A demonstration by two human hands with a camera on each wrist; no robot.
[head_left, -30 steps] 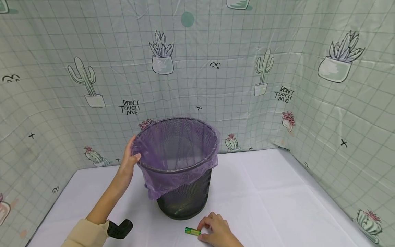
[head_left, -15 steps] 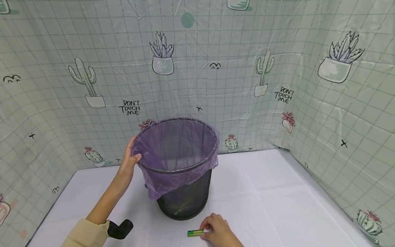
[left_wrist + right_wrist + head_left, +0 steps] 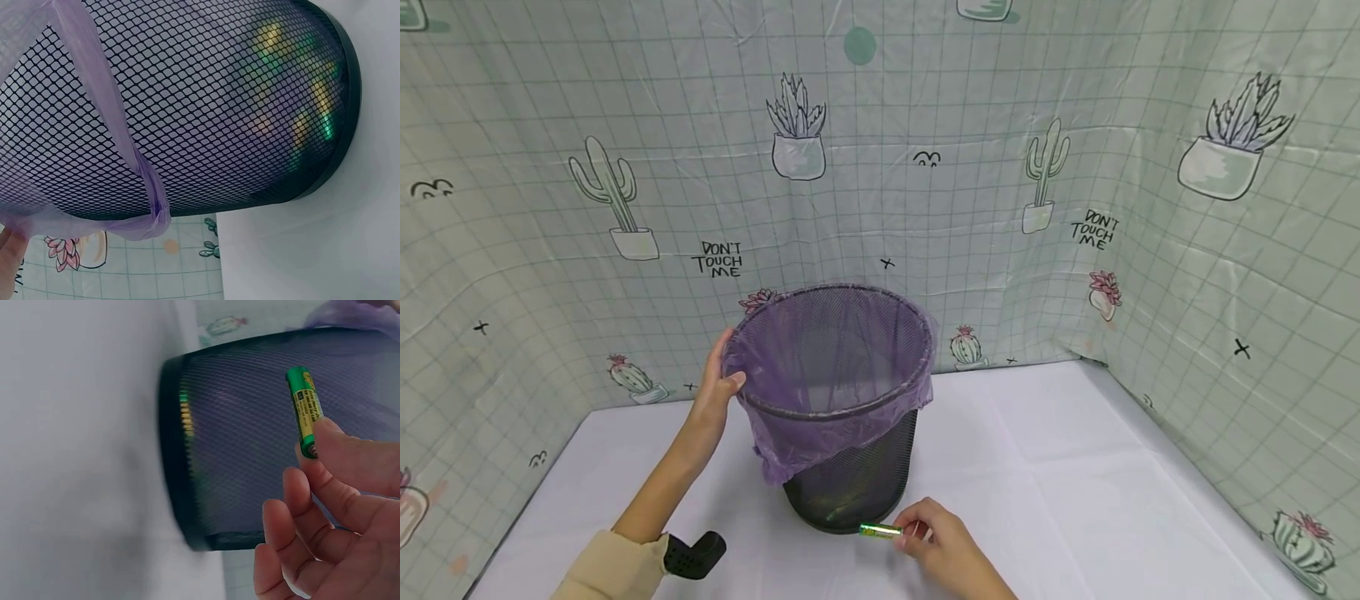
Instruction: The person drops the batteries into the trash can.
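A black mesh wastebasket (image 3: 857,479) lined with a purple bag (image 3: 820,442) stands on the white table. My left hand (image 3: 713,387) grips its rim on the left side, thumb over the lip. In the right wrist view, my right hand (image 3: 337,512) pinches a green and yellow battery (image 3: 304,412) by one end between thumb and index finger. From the head view, that hand and the battery are low in front of the basket's base. Through the mesh in the left wrist view, green and gold shiny things (image 3: 322,103) show at the basket's bottom, blurred by the liner.
A patterned cloth (image 3: 880,208) with cactus drawings hangs behind and on both sides of the white table (image 3: 1037,483). A black device (image 3: 695,556) sits at the left wrist by the beige sleeve (image 3: 613,567).
My right hand has picked the battery up off the table and moved it slightly up toward the basket. The left hand keeps its hold on the rim.
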